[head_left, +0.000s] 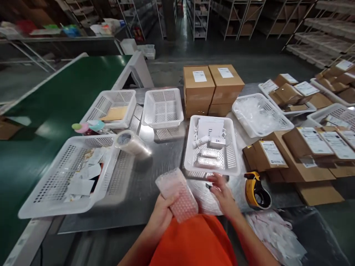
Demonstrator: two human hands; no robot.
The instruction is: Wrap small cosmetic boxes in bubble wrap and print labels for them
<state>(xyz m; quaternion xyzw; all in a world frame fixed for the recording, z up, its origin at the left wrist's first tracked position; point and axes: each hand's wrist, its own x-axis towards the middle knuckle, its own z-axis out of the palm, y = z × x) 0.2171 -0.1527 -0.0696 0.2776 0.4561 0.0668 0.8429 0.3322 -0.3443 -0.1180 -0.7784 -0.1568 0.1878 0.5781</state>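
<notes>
Dark concrete floor (172,59), metal shelving racks (198,18) along the far side. Green conveyor belt (74,85) at left, side table (69,38) beyond it. Light glares off the grey worktop (138,184).

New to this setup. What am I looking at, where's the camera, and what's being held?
No robot here: these are a person's bare hands, and the single picture comes from a head-worn camera looking forward and down. The left hand holds a bubble-wrap packet. The right hand is open, near the front rim of a white basket with a white Dior-marked item and small packages. On the table are more baskets, brown cartons, a clear tape roll and a yellow tape dispenser. A green belt runs along the left.
</notes>
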